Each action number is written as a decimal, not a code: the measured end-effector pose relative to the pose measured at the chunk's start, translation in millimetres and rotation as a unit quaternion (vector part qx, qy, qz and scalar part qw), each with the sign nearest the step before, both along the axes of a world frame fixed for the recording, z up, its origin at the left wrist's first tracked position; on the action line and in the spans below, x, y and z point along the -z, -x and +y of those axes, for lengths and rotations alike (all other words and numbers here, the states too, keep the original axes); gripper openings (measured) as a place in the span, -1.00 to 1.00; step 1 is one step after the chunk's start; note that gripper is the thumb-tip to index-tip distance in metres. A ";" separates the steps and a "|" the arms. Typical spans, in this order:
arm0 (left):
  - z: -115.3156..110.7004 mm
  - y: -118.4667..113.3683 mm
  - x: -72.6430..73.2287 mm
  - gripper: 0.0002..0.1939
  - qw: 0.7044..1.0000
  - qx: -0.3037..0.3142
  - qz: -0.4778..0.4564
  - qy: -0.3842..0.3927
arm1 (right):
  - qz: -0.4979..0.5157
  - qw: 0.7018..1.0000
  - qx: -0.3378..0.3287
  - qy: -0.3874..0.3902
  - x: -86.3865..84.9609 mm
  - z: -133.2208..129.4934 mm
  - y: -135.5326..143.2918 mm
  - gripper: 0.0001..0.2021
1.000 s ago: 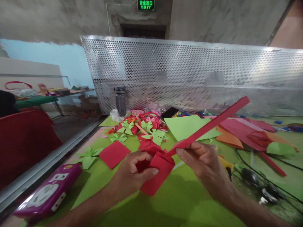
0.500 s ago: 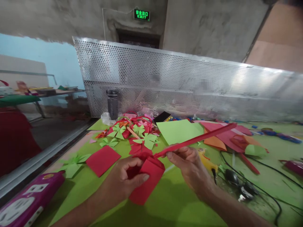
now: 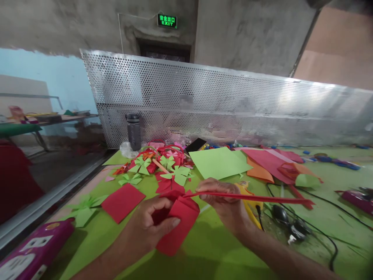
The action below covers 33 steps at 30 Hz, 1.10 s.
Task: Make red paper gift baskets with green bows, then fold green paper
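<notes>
My left hand [image 3: 153, 225] is closed on a folded red paper pouch [image 3: 182, 223], its thumb across the front and its fingers behind. Between the thumb and fingers of my right hand [image 3: 225, 200] is a long red paper strip [image 3: 262, 198], whose near end meets the pouch's upper edge. I cannot tell whether that end is attached there. The strip's free end points right. Left of the pouch, a red paper square [image 3: 123, 202] lies flat on the green table [image 3: 215, 249]. Beyond my hands are light green paper flowers [image 3: 179, 175].
A yellow glue gun [image 3: 251, 210] with a black cable lies by my right wrist. Green sheets [image 3: 220, 162] and pink sheets [image 3: 269, 163] lie farther back. A purple box [image 3: 36, 249] sits at near left; a dark bottle [image 3: 133, 132] stands before the perforated metal panel [image 3: 210, 85].
My right hand has turned, swinging the strip's free end down from a rising slant to nearly level. The left hand keeps its hold on the pouch. The view has shifted slightly.
</notes>
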State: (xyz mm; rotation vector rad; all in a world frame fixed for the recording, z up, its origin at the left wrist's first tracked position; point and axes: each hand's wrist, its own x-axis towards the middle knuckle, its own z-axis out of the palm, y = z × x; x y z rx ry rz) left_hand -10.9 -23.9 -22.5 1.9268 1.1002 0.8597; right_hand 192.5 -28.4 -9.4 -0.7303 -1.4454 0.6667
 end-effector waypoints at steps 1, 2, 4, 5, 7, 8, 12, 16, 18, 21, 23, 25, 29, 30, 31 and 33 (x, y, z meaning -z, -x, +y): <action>0.1 -0.3 -0.1 -0.72 1.000 -0.005 0.005 -0.007 | -0.008 1.000 0.006 -0.008 0.0 -0.4 -0.4 -0.93; 0.1 -0.6 -0.4 -0.72 1.000 -0.008 0.009 -0.012 | -0.021 1.000 0.014 -0.016 -0.3 -1.2 -0.8 -0.93; -0.5 -1.2 -1.4 -0.73 1.000 -0.011 0.014 -0.016 | -0.061 0.997 0.034 -0.041 -1.9 -3.3 -1.9 -0.91; -1.1 -1.5 -1.9 -0.73 1.000 -0.014 0.014 -0.016 | -0.087 0.994 0.041 -0.054 -3.1 -4.7 -2.4 -0.90; -2.4 -2.0 -2.7 -0.74 1.000 -0.013 0.010 -0.014 | -0.144 0.986 0.051 -0.073 -5.6 -7.7 -3.2 -0.90; -2.9 -2.2 -3.0 -0.74 1.000 -0.013 0.006 -0.013 | -0.165 0.982 0.056 -0.078 -6.3 -9.1 -3.6 -0.89; -3.9 -3.2 -4.2 -0.73 1.000 -0.011 -0.001 -0.016 | -0.184 0.976 0.075 -0.091 -4.0 -12.3 -5.0 -0.85; -4.0 -3.4 -5.3 -0.71 1.000 -0.008 0.007 -0.016 | -0.181 0.972 0.081 -0.122 -0.5 -13.4 -5.7 -0.81; -4.0 -3.0 -4.9 -0.71 1.000 -0.009 0.011 -0.015 | -0.194 0.969 0.086 -0.125 -1.8 -14.4 -5.5 -0.82; -3.6 -2.2 -3.3 -0.70 1.000 -0.009 0.004 -0.021 | -0.236 0.959 0.096 -0.122 -5.6 -15.6 -5.3 -0.82; -2.8 -1.9 -2.3 -0.71 1.000 -0.004 0.000 -0.025 | -0.242 0.956 0.101 -0.129 -6.9 -15.2 -5.9 -0.82; -1.9 -1.9 -1.9 -0.71 1.000 0.003 0.000 -0.026 | -0.239 0.957 0.092 -0.138 -6.4 -14.5 -6.6 -0.87; -1.0 -2.3 -2.3 -0.69 1.000 0.011 -0.013 -0.017 | -0.211 0.965 0.078 -0.136 -1.6 -16.1 -6.8 -0.91; -1.2 -2.5 -2.5 -0.70 1.000 0.011 -0.020 -0.010 | -0.192 0.971 0.094 -0.110 -0.2 -17.4 -6.5 -0.91; -1.4 -2.8 -2.6 -0.71 1.000 0.012 -0.027 -0.003 | -0.170 0.976 0.116 -0.074 0.9 -18.9 -6.0 -0.93; -1.8 -3.3 -2.6 -0.73 0.999 0.019 -0.040 0.015 | -0.134 0.979 0.151 0.015 1.6 -22.0 -5.2 -0.94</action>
